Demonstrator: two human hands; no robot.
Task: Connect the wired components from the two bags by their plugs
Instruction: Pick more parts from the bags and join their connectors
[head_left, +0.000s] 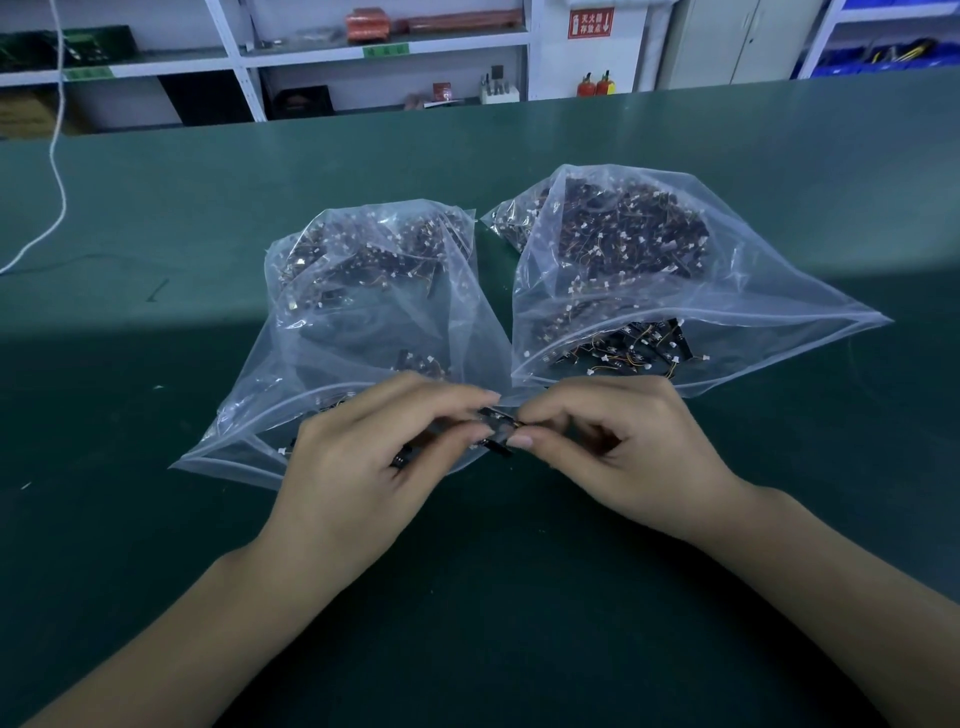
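Wired parts (496, 426), small & black, pinched between both hands just in front of the two bags, low over the green table (156, 208). Left hand (358, 467): fingers curled, thumb & forefinger tips nipping the left end of the parts; another black bit (402, 457) poking out under the lower fingers. Right hand (623, 452): thumb & forefinger tips closed on the right end, other fingers curled loosely behind. Fingertips of both hands nearly touching, parts bridging the gap; plugs too small & blurred to tell if mated. Left bag (363, 322): clear plastic, mouth open toward the person, lying partly under left hand, holding dark parts w/ white plugs & thin orange wires. Right bag (649, 291): clear, fuller, just beside the left bag w/ edges touching near the hands, mouth open toward the person, same sort of parts showing at the opening. Writing: red sign (590, 23) on back wall w/ white Chinese characters & a down arrow, too blurred to read surely; two red extinguishers (595, 84) on floor below it. Green labels on white shelving (384, 49), text not legible. White cable (54, 130) hanging down at far left onto the table.
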